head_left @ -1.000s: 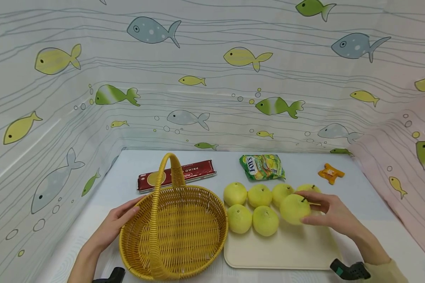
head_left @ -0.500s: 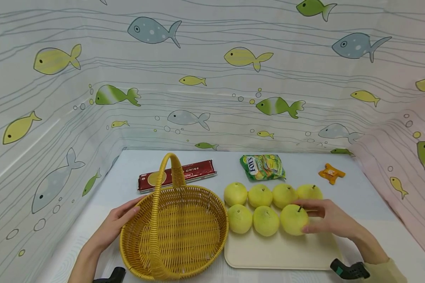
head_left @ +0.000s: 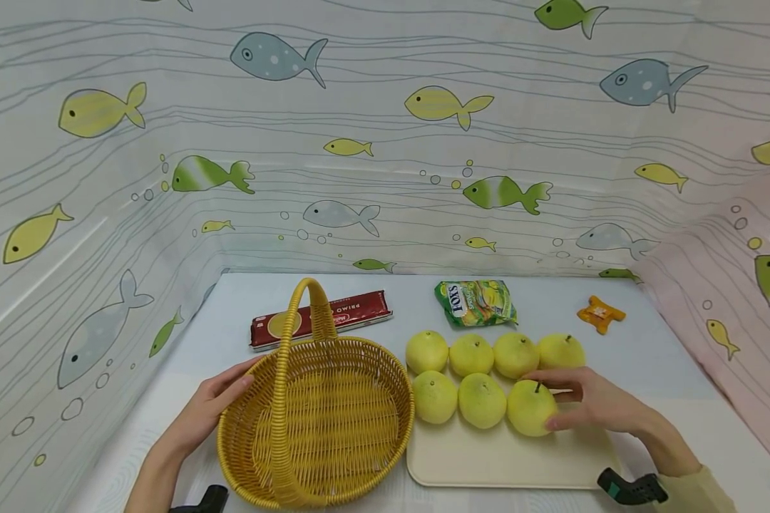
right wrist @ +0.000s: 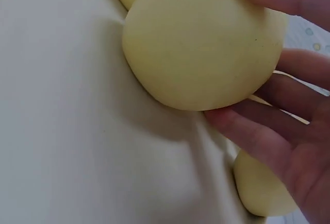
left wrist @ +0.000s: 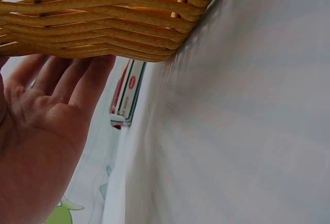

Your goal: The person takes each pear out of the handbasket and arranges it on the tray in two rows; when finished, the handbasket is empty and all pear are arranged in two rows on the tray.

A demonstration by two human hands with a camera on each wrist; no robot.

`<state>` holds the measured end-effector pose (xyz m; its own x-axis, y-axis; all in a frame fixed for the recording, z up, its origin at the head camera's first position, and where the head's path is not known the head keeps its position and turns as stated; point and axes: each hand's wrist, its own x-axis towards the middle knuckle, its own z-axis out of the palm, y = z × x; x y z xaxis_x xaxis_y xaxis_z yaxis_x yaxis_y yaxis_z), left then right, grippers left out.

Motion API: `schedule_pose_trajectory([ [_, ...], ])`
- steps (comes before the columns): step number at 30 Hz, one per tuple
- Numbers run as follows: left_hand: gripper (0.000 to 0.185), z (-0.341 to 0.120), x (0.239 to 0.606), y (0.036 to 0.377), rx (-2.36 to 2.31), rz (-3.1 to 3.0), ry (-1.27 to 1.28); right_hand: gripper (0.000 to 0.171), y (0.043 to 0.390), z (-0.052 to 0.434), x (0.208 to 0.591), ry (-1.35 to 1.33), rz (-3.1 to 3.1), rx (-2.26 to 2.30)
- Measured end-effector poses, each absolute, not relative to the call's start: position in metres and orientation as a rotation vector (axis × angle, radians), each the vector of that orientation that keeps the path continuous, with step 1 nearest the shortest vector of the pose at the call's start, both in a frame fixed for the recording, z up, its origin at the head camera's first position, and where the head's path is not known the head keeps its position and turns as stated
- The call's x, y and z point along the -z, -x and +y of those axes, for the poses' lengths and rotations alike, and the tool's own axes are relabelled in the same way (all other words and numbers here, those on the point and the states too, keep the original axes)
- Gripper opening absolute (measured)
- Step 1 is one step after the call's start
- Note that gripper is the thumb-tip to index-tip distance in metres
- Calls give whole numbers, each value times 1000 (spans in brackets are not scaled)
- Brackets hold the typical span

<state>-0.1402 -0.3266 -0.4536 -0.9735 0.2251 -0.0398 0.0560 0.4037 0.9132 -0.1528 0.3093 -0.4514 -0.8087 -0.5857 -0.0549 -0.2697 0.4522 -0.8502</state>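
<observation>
Head view: the left hand (head_left: 208, 413) rests flat-fingered against the basket (head_left: 314, 420), unchanged. Right of it, the pear (head_left: 531, 408), lifted a second ago, now sits on the tray (head_left: 507, 463), third in the near row, the right hand (head_left: 593, 407) curled round it.

Red packet (head_left: 321, 318) partly behind basket handle (head_left: 303, 313)
</observation>
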Motion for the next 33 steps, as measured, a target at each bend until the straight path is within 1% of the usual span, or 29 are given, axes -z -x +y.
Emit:
schedule_pose_trajectory([
  [10, 47, -328, 455, 141, -1622, 2496, -262, 67, 152, 310, 440, 741, 2196, 1353],
  [23, 47, -327, 455, 140, -1624, 2493, -273, 68, 151, 309, 440, 657, 2266, 1331],
  [33, 46, -327, 455, 141, -1630, 2489, -274, 66, 152, 310, 438, 684, 2274, 1332],
])
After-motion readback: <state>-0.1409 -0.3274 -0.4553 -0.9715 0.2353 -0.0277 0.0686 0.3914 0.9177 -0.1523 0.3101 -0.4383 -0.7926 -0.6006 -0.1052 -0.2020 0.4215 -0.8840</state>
